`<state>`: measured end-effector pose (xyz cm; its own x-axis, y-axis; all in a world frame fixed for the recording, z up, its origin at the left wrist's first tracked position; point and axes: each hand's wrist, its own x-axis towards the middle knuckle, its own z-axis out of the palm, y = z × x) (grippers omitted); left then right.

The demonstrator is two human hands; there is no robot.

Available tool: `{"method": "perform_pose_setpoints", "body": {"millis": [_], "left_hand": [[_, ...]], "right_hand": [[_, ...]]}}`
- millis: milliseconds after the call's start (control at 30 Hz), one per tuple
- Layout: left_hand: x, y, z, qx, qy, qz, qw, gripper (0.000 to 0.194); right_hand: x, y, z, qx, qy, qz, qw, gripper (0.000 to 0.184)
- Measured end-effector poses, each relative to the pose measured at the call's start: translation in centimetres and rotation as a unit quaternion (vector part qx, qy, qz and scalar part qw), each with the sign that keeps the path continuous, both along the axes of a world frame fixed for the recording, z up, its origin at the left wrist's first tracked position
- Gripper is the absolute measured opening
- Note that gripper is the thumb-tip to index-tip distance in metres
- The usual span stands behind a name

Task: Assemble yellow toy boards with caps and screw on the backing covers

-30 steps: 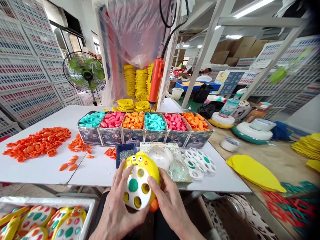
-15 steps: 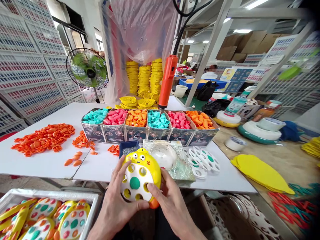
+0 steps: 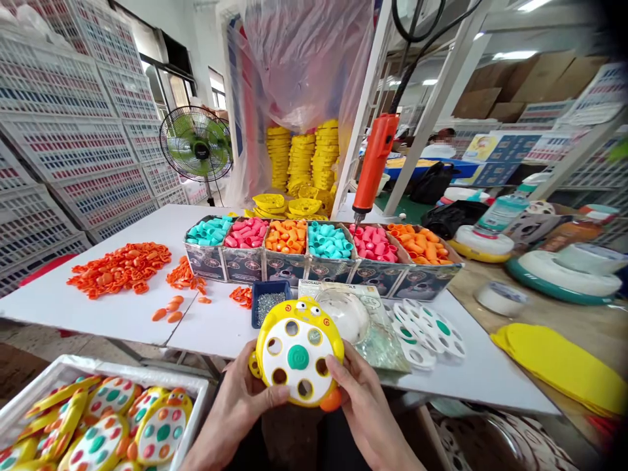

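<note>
Both hands hold a yellow toy shell (image 3: 297, 350) with a white holed faceplate and a green centre button, just in front of the white table (image 3: 122, 314). My left hand (image 3: 244, 400) grips its lower left edge, thumb on the faceplate rim. My right hand (image 3: 362, 400) grips its lower right edge near an orange foot. Behind the toy sit a blue tray of screws (image 3: 267, 303) and a clear dome (image 3: 346, 312) on a bag.
A row of boxes (image 3: 314, 252) with teal, pink and orange caps crosses the table. An orange powered screwdriver (image 3: 371, 167) hangs above them. Orange parts (image 3: 118, 267) lie at left, white discs (image 3: 428, 329) at right. A bin of finished toys (image 3: 98, 425) stands at lower left. A fan (image 3: 196, 144) stands behind.
The view has swung left, so everything sits further right in the frame. The toy has been turned and lifted slightly in both hands, and my fingers have shifted from its face to its lower edges.
</note>
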<state>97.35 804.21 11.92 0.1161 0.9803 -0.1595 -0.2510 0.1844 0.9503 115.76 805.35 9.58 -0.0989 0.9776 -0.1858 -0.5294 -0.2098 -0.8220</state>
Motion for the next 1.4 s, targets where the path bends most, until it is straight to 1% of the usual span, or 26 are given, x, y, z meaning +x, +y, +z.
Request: {"method": "perform_pose_setpoints", "body": {"millis": [67,133,233,367,400,433,533,600,700,767,833,933,1033,1200,1400], "left_hand": [[-0.2,-0.1,0.1,-0.003,-0.018,-0.027,0.999,0.056],[-0.3,-0.1,-0.1,-0.005,-0.026,-0.023,0.999,0.055],[-0.3,-0.1,-0.3,-0.007,-0.018,-0.001,1.0,0.055],[-0.4,-0.1,-0.2,-0.013,-0.015,-0.041,0.999,0.05],[-0.3,-0.1,-0.2,-0.015,-0.015,-0.035,0.999,0.048],[-0.2,-0.2,-0.1,-0.019,-0.013,-0.017,1.0,0.048],[0.2,-0.5,-0.1,-0.035,-0.007,0.043,0.998,0.051],[0.3,-0.5,-0.2,-0.047,-0.015,0.05,0.998,0.054],[-0.1,-0.2,-0.2,-0.056,-0.027,0.042,0.997,0.055],[-0.3,-0.1,-0.1,-0.053,-0.021,0.038,0.998,0.051],[-0.2,-0.3,0.1,-0.045,-0.015,0.042,0.998,0.046],[0.0,-0.6,0.4,-0.035,-0.02,0.072,0.997,0.045],[0.0,-0.8,0.3,-0.034,-0.023,0.09,0.995,0.047],[-0.6,-0.6,0.2,-0.046,-0.058,0.09,0.993,0.042],[-1.4,-1.2,0.2,-0.057,-0.099,0.093,0.989,0.041]], "right_hand": [[0.1,0.1,-0.6,-0.015,0.003,-0.012,1.0,0.047],[0.2,0.2,-1.0,-0.024,0.007,-0.024,0.999,0.049],[0.2,0.2,-0.8,-0.026,0.015,-0.024,0.999,0.05],[0.3,0.2,-0.6,-0.025,0.018,-0.021,0.999,0.052],[0.3,0.2,-0.8,-0.026,0.017,-0.024,0.999,0.053],[0.3,0.2,-1.0,-0.029,0.015,-0.037,0.999,0.054],[0.2,0.3,-2.0,-0.041,0.009,-0.091,0.995,0.06],[0.0,0.3,-2.3,-0.05,0.008,-0.112,0.992,0.063],[-0.2,-0.1,-1.7,-0.058,0.017,-0.079,0.995,0.063],[-0.3,-0.5,-1.1,-0.047,0.009,-0.062,0.997,0.061],[-0.4,-0.9,-0.9,-0.031,-0.015,-0.068,0.997,0.058],[-0.3,-1.0,-1.3,-0.028,-0.044,-0.066,0.996,0.057],[-0.6,-0.6,-1.7,-0.028,-0.033,-0.052,0.998,0.057],[-1.6,0.1,-1.0,0.014,-0.003,-0.025,1.0,0.061],[-2.2,0.1,-1.4,0.0,0.007,0.001,1.0,0.067]]}}
